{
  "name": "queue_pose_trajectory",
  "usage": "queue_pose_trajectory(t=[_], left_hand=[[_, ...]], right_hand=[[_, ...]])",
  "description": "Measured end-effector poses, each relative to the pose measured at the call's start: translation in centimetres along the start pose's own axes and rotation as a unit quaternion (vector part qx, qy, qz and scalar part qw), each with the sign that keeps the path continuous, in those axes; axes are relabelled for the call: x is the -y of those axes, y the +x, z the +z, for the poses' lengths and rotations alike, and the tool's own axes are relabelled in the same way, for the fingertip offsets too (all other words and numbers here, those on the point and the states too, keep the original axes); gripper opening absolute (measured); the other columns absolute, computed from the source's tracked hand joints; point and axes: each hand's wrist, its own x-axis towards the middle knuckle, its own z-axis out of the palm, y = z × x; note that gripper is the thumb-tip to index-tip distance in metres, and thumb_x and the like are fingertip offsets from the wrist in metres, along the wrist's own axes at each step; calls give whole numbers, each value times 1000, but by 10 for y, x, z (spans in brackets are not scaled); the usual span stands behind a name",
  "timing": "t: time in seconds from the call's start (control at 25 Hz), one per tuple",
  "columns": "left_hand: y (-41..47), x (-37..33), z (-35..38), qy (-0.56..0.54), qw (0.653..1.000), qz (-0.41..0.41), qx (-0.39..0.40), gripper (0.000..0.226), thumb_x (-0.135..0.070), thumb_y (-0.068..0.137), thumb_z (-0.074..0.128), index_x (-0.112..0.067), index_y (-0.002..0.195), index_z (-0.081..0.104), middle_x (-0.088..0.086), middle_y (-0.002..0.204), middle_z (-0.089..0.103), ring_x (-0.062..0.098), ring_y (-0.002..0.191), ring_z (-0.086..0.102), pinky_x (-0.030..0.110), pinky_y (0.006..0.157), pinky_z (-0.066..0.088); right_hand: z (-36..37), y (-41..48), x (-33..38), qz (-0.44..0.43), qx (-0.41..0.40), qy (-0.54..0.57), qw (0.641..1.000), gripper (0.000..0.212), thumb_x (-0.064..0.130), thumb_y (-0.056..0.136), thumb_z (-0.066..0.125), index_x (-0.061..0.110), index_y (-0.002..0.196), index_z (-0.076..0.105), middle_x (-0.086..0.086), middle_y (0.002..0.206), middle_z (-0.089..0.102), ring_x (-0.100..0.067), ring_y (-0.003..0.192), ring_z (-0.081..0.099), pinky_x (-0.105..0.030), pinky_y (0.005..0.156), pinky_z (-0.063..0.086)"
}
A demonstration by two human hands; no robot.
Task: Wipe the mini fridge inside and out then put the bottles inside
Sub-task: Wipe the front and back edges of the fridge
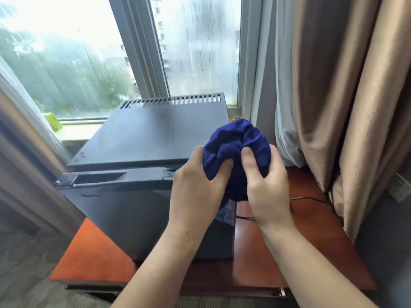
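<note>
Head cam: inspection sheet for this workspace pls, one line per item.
Surface: reddish wooden table, bare in front of and to the right of the fridge.
Job's things: black mini fridge on the table, door shut; blue cloth bunched up, held above the fridge's front right corner. Bottles: nothing seen.
Clutter: small green object on the window sill.
Grippers: left hand and right hand both grip the cloth.
Cables: thin black cable across the table to the right of the fridge.
Surroundings: wet, fogged window behind; beige curtains at the right; wall socket at the far right.
</note>
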Motion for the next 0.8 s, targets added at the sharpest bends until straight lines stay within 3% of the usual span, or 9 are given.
queue_pose_trajectory(t=[0.16, 0.32, 0.44, 0.56, 0.68, 0.8], left_hand=[[28, 5, 1, 102, 989, 85, 72, 19, -47, 95, 61, -28, 97, 64, -11, 83, 64, 12, 85, 56, 28, 74, 45], [50, 10, 12, 183, 972, 101, 104, 36, -56, 98, 53, -25, 84, 65, -6, 89, 48, 19, 96, 47, 34, 87, 43], [68, 3, 16, 199, 965, 71, 153, 44, -54, 101, 50, -23, 68, 51, -6, 77, 47, 20, 82, 48, 32, 73, 37], [82, -6, 22, 189, 966, 52, 168, 52, -50, 99, 56, -15, 61, 50, -1, 58, 50, 19, 61, 48, 32, 55, 30], [96, -16, 41, 190, 965, 45, 173, 47, -47, 97, 59, -9, 70, 62, 5, 58, 57, 21, 62, 54, 31, 54, 35], [108, -24, 69, 197, 961, 18, 191, 34, -46, 97, 59, -16, 99, 73, 0, 84, 74, 20, 85, 65, 31, 72, 46]], right_hand=[[7, 5, -22, 62, 45, -37, 996, 76, 86, 69, 66, 36, 127, 60, 6, 126, 67, -8, 121, 63, -36, 106, 51], [6, 12, -39, 118, 69, -55, 989, 83, 97, 59, 59, 41, 120, 60, 2, 129, 66, -10, 123, 62, -40, 109, 50], [4, 23, -37, 127, 86, -43, 987, 70, 80, 75, 66, 30, 125, 63, 4, 127, 69, -3, 118, 65, -21, 99, 53], [1, 37, -38, 136, 79, 20, 987, 30, 46, 91, 68, 28, 116, 66, 6, 118, 75, 1, 108, 70, -10, 84, 52], [-9, 67, -52, 162, 93, 128, 974, 20, 20, 102, 63, 24, 121, 67, 1, 117, 78, -13, 112, 73, -27, 92, 58], [-20, 106, -87, 225, 117, 181, 950, 30, 11, 102, 60, 24, 128, 67, -3, 121, 77, -25, 117, 72, -47, 105, 54]])
